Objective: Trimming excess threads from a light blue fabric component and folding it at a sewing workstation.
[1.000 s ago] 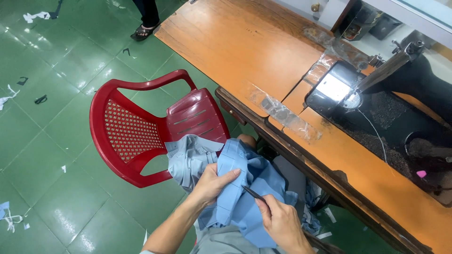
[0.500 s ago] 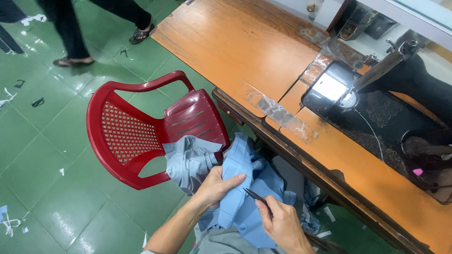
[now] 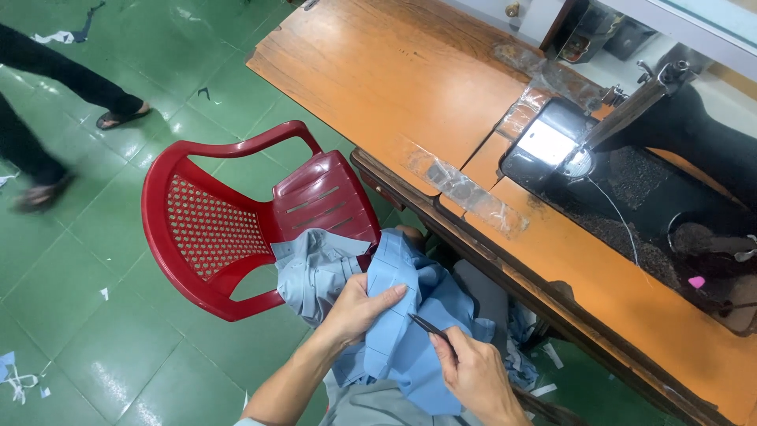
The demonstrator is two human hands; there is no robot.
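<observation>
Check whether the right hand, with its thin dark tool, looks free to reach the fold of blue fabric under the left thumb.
Probably yes. The right hand points the tool at the blue fabric beside the left hand, nothing between.

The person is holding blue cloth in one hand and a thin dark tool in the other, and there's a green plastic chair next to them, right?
Not quite: the chair is red, not green; the floor is green. The head view shows it. The left hand does grip the blue cloth, and the right hand holds the thin dark tool.
</observation>
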